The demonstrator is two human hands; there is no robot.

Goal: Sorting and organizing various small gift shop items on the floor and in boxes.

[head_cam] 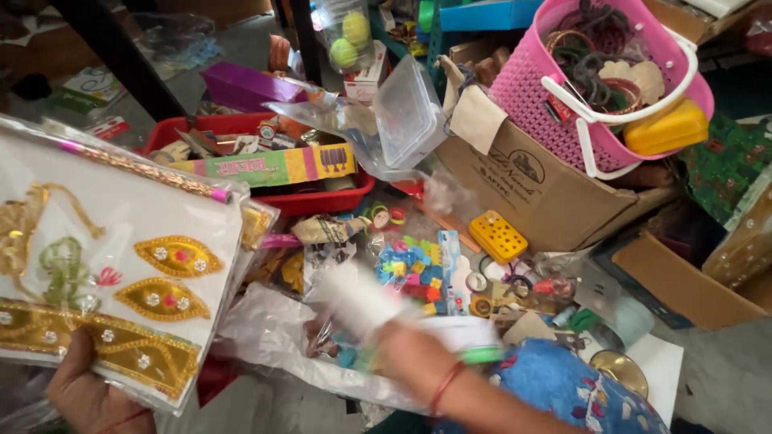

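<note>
On the left side of the view, my left hand point(84, 394) grips a flat clear packet point(112, 265) from below, fingers closed under its lower edge. The packet holds white card with gold leaf-shaped ornaments, gold trim and a thin glittered stick along its top edge. It is lifted clear of the pile and tilted toward me.

My right hand point(402, 350) is lower centre, blurred by motion. It appears closed around a white roll or wrapped bundle point(362, 301), but I cannot tell the exact grip from this blur. A red thread sits on the wrist, and a blue patterned sleeve point(563, 390) lies just beside it.

Judged progress: one packet is picked out and in hand; a second item is being handled. Most of the pile remains unsorted. Still lying below my hands:
- a crumpled clear plastic sheet point(265, 329);
- a heap of small coloured toys point(414, 273);
- a yellow perforated block point(498, 235).

Farther back stand a red tray point(233, 124) full of boxes, a cardboard box point(539, 193), and a pink basket point(563, 76) holding bangles and a yellow case.
</note>
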